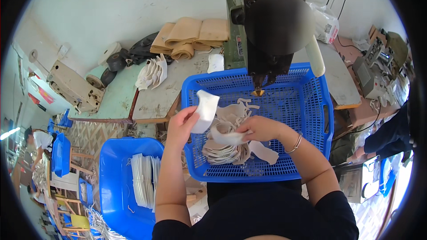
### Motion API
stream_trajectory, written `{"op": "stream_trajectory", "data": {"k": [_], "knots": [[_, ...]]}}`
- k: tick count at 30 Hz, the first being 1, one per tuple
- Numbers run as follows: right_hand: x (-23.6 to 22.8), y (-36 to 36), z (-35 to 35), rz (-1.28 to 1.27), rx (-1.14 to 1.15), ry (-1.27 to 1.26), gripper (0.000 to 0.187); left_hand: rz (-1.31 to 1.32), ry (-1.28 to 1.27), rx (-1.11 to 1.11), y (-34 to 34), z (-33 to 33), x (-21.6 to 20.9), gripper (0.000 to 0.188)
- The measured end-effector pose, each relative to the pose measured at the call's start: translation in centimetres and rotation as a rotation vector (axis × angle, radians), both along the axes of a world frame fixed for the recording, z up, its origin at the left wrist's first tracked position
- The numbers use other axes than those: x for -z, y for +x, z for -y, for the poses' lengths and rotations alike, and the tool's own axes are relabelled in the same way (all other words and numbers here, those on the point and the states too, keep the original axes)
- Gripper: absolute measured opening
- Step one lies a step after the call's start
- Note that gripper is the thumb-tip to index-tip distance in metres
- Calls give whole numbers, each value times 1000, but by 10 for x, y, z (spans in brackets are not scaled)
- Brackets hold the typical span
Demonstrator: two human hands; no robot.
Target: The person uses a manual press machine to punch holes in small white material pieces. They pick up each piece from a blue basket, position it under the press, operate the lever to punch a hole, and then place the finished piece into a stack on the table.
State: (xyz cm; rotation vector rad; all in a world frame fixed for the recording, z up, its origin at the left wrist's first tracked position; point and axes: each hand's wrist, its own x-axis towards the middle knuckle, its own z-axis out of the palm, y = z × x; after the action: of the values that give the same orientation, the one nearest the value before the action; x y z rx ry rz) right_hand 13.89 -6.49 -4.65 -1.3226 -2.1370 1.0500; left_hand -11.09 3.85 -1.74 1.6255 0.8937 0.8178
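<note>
My left hand [181,126] pinches a white, curved, flat piece [206,110] over the left side of a blue plastic basket [329,120]. My right hand [262,129], with a bracelet at the wrist, grips a bent whitish strip [227,138] above the heap inside. Beneath it lies a pile of similar off-white cut pieces [222,153], some fanned in a stack; a loose one [264,152] rests to its right. A green and black machine [270,26] overhangs the basket's far side, its brass-coloured tip [258,92] pointing down. The material of the pieces is unclear.
A blue tub [114,160] with stacked white pieces [143,180] stands at my left. Folded tan sheets [195,33] and curved white pieces [152,73] lie on the worktable [162,102]. A person in dark clothes [387,129] is at the right; others work at far left.
</note>
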Motion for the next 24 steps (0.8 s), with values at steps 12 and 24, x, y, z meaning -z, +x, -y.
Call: {"op": "stream_trajectory", "data": {"k": [12, 24], "knots": [[-24, -9, -15, -279, 238, -14, 38, -69, -431, 472, 27, -7, 33, 22], [-10, 8, -18, -706, 149, -317, 40, 158, -710, 167, 14, -15, 47, 25]]}}
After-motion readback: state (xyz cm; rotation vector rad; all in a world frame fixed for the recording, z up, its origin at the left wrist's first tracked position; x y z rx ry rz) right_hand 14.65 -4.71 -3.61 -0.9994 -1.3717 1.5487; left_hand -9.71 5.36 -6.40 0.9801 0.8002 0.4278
